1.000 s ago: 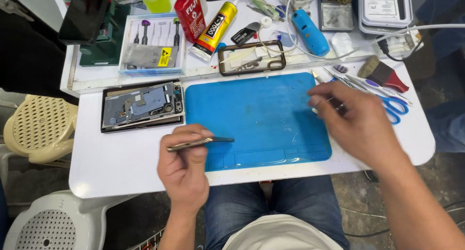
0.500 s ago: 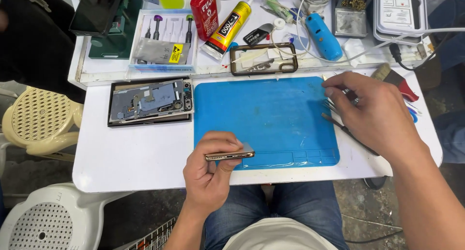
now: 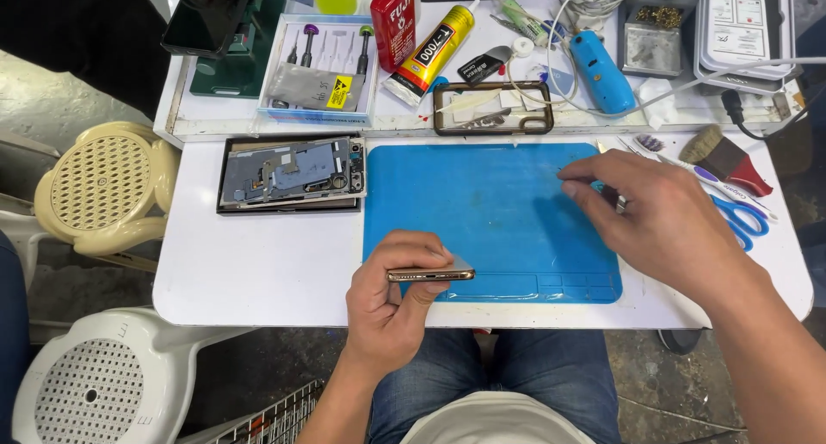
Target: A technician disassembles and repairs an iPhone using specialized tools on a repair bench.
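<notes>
Head view: left hand (image 3: 397,296) grips phone (image 3: 430,274) edge-on; right hand (image 3: 658,225) loose, covering mat (image 3: 482,212) edge.

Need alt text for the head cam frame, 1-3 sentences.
Seen from above, a person's left hand holds a gold-edged phone edge-on at the near edge of a blue mat on a white table, while the right hand reaches over the mat's right side. An opened phone lies left of the mat; a glue tube, blue scissors and a brush sit beyond.

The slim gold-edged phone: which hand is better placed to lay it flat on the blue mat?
Probably left: the left hand already grips the slim gold-edged phone at the blue mat's near edge. The right hand rests farther away.
</notes>
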